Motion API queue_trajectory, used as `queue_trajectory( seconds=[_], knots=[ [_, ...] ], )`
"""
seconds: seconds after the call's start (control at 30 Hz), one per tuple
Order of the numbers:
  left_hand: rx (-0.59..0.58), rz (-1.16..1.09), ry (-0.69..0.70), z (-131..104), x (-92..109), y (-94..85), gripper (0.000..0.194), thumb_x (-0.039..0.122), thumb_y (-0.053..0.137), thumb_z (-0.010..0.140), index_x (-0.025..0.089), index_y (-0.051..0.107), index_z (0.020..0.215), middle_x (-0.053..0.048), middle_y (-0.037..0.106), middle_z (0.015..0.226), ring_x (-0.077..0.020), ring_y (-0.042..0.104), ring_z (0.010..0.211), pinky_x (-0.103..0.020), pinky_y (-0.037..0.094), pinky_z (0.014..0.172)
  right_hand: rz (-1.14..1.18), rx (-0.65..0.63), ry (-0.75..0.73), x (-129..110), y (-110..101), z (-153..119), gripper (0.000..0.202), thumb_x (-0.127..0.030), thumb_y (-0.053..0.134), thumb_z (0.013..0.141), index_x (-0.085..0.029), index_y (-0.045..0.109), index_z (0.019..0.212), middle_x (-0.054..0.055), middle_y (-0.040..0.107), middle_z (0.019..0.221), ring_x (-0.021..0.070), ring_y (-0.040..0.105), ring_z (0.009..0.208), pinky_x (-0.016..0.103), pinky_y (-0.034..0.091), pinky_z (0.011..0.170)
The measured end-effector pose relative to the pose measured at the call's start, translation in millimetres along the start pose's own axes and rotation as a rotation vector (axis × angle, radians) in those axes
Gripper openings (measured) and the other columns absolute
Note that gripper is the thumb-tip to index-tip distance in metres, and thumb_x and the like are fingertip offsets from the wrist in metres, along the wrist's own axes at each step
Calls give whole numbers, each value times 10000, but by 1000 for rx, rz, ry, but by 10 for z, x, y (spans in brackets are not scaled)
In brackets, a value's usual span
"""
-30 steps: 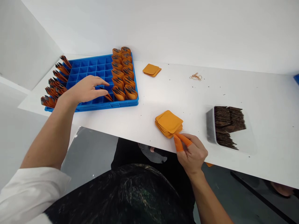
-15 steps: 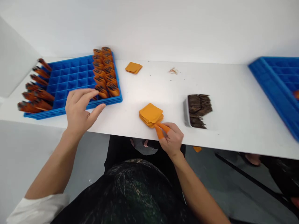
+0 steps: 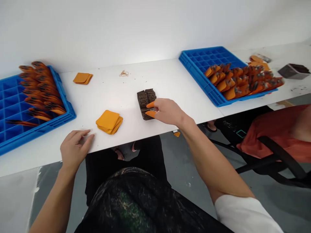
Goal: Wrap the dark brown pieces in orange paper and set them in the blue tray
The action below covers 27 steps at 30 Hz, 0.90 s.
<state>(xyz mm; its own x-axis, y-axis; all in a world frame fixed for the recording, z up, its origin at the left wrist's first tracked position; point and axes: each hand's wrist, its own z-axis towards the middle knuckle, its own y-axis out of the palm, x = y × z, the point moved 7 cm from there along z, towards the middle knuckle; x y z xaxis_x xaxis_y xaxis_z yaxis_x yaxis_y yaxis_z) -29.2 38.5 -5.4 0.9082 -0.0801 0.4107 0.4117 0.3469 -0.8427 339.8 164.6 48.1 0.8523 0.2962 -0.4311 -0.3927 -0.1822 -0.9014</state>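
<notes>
My left hand [image 3: 75, 147] is over the table's front edge, thumb and fingers apart, holding nothing. Left of centre lies a stack of orange squares [image 3: 108, 121]. My right hand [image 3: 167, 111], with orange covers on thumb and forefinger, reaches over a small container of thin dark brown pieces [image 3: 147, 97]. Its two covered fingertips are apart at the pieces, and nothing shows between them. At the left, a blue divided tray [image 3: 70, 111] holds rows of orange and dark bundles [image 3: 45, 85].
Farther back lie a few orange squares [image 3: 82, 78] and thin rubber bands [image 3: 123, 73]. A second blue tray [image 3: 200, 79] with orange bundles stands at the right, near a grey container [image 3: 293, 72]. A person in a red top [image 3: 264, 129] sits at the right.
The view has turned to the right. My right hand has left the orange stack and moved to the brown pieces. My left hand has moved from the left tray to the table's front edge.
</notes>
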Motion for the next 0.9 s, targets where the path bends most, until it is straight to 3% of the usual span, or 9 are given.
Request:
queue_trajectory(
  seconds=[0.13,0.37,0.67,0.8,0.9],
  knots=[
    [10,37,1,-21,44,7,274,462,670,964,268,786,1118,-76,774,1063,-296,727,915,-458,594,872,-149,-189,45,10,138,196,220,-337,685,948,-254,842,1078,57,830,1125,247,727,966,334,485,753],
    [3,35,-34,-20,19,12,251,504,665,970,315,761,1105,-55,768,1037,-288,723,896,-471,601,866,-125,-159,36,10,97,216,221,-205,704,886,-252,865,1031,39,815,944,221,712,883,330,467,724],
    [28,-77,-30,-18,-14,-50,227,458,688,988,279,775,1098,-45,755,1037,-244,684,820,-412,561,762,-49,60,0,4,-109,173,215,-192,672,913,-271,872,929,-3,804,928,188,647,812,337,423,710],
    [28,-92,-26,220,131,-32,326,529,686,986,251,802,1110,-56,762,1059,-226,669,800,-393,551,738,185,266,-87,-55,-299,-54,173,-251,697,929,-251,868,951,1,731,806,151,586,711,326,419,679],
    [-98,35,-47,514,316,192,500,656,679,933,239,811,1174,-97,754,1154,-293,706,973,-432,571,820,435,437,-114,-105,-328,-357,171,-309,718,938,-248,865,1001,-3,671,765,136,539,670,316,418,637]
  ],
)
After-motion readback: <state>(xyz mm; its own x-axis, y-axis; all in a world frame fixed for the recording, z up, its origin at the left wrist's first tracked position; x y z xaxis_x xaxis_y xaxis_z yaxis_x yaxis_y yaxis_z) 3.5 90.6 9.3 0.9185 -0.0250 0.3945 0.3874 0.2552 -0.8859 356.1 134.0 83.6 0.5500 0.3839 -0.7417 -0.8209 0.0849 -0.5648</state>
